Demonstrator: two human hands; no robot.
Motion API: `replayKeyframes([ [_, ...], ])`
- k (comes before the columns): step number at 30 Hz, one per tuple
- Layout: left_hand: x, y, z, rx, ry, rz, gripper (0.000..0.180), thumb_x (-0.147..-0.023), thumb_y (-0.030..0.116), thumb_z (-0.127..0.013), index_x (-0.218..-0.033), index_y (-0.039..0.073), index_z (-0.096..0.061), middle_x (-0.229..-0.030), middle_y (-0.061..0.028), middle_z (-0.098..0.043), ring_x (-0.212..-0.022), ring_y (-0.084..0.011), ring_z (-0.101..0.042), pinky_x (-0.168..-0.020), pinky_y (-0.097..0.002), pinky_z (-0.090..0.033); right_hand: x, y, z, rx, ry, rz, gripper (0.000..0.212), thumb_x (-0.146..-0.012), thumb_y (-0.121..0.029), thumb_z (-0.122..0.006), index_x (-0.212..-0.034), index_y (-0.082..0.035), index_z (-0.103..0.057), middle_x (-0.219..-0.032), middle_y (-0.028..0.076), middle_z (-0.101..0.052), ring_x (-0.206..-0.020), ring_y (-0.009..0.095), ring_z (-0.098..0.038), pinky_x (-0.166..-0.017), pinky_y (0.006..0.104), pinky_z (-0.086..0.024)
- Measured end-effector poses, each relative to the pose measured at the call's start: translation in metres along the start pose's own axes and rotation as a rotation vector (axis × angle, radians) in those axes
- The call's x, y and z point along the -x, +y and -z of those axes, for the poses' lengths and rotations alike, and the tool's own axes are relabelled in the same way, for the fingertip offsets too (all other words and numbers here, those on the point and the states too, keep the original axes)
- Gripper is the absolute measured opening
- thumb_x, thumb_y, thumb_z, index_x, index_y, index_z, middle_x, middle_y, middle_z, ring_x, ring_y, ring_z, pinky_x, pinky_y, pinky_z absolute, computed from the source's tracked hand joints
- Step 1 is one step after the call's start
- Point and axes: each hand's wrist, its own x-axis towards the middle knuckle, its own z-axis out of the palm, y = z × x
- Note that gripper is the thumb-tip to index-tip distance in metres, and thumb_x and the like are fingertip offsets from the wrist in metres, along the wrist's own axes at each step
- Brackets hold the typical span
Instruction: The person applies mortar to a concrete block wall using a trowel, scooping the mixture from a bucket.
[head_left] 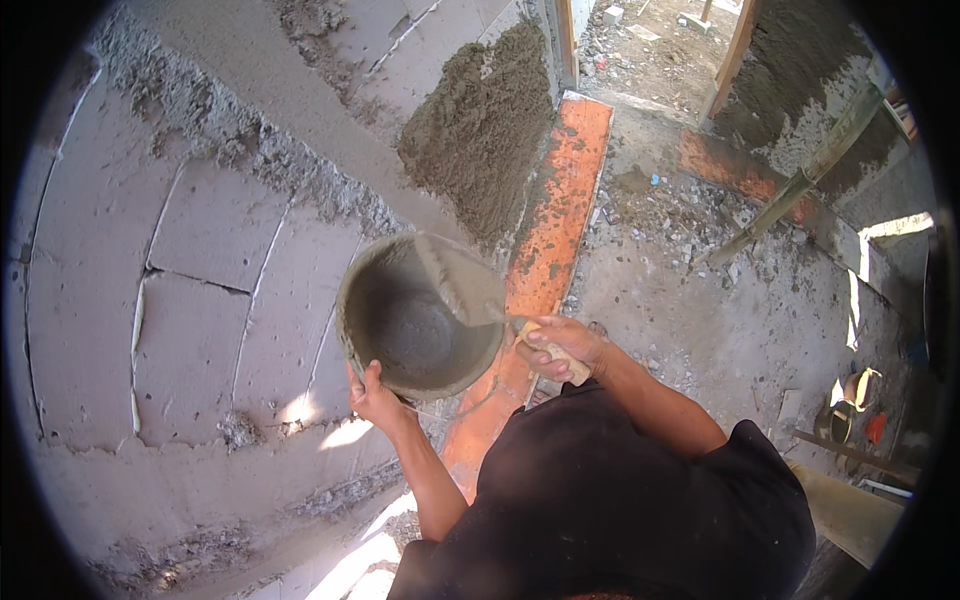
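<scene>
A round grey bucket [350, 300] smeared with mortar is tilted so that I look into it; a thin layer of wet mortar coats its inside. My left hand [376, 398] grips its near left rim, thumb over the edge. In my right hand [562, 350] is the wooden handle of a trowel [462, 283], fingers wrapped round it. The mortar-coated blade reaches over the bucket's right side; whether it touches the rim I cannot tell. Beyond the bucket, a patch of fresh dark mortar [485, 125] clings to the block wall [205, 215].
An orange board [560, 200] splashed with mortar runs along the foot of the wall. Rubble [650, 215] lies scattered over the floor to the right. A wooden pole [790, 195] leans at the right, near a doorway [660, 50].
</scene>
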Motion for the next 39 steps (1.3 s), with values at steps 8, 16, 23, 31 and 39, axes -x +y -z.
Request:
replayKeyframes([
  [8, 0.005, -0.062, 0.079, -0.359, 0.447, 0.094, 0.047, -0.073, 0.0, -0.057, -0.119, -0.009, -0.063, -0.11, -0.0164, -0.066, -0.094, -0.0272, -0.062, -0.083, -0.0397, -0.051, 0.031, -0.192, 0.116, 0.193, 1.068, 0.931, 0.023, -0.095, -0.016, -0.053, -0.116, -0.005, -0.05, -0.072, 0.001, -0.05, -0.049, 0.008, -0.047, -0.041, 0.0236, -0.042],
  [16, 0.036, -0.057, 0.062, -0.551, 0.756, 0.043, 0.051, -0.068, 0.004, -0.058, -0.115, -0.013, -0.062, -0.103, -0.0227, -0.065, -0.077, -0.0324, -0.065, -0.069, -0.0422, -0.054, -0.12, -0.31, 0.266, 0.256, 2.049, 0.984, 0.04, -0.092, -0.023, -0.06, -0.121, -0.001, -0.045, -0.089, 0.023, -0.064, -0.076, 0.042, -0.064, -0.068, 0.0511, -0.049],
  [23, 0.021, -0.093, -0.082, -0.627, 0.69, 0.226, 0.039, -0.071, 0.009, -0.063, -0.104, -0.013, -0.063, -0.101, -0.0212, -0.064, -0.086, -0.0331, -0.062, -0.075, -0.0436, -0.05, -0.169, -0.264, 0.126, 1.089, 0.631, 0.774, 0.025, -0.093, -0.016, -0.059, -0.11, -0.004, -0.045, -0.075, 0.017, -0.062, -0.057, 0.031, -0.062, -0.047, 0.0394, -0.052],
  [31, -0.038, -0.239, -0.161, -0.598, 0.249, 0.659, 0.055, -0.081, 0.027, -0.073, -0.121, -0.007, -0.055, -0.12, -0.0207, -0.052, -0.101, -0.0368, -0.054, -0.076, -0.0591, -0.05, 0.014, -0.211, 0.283, 1.649, 0.724, 0.059, 0.044, -0.088, -0.025, -0.059, -0.127, -0.009, -0.047, -0.096, 0.018, -0.067, -0.087, 0.04, -0.066, -0.071, 0.0511, -0.051],
  [39, -0.066, -0.317, -0.276, -0.647, -0.155, 0.718, 0.047, -0.078, 0.023, -0.076, -0.11, -0.008, -0.06, -0.113, -0.0201, -0.06, -0.093, -0.0371, -0.06, -0.069, -0.0587, -0.051, 0.312, -0.021, 0.327, 0.207, 2.29, -0.296, 0.03, -0.086, -0.021, -0.054, -0.107, -0.003, -0.066, -0.111, 0.025, -0.067, -0.107, 0.038, -0.064, -0.09, 0.0473, -0.052],
])
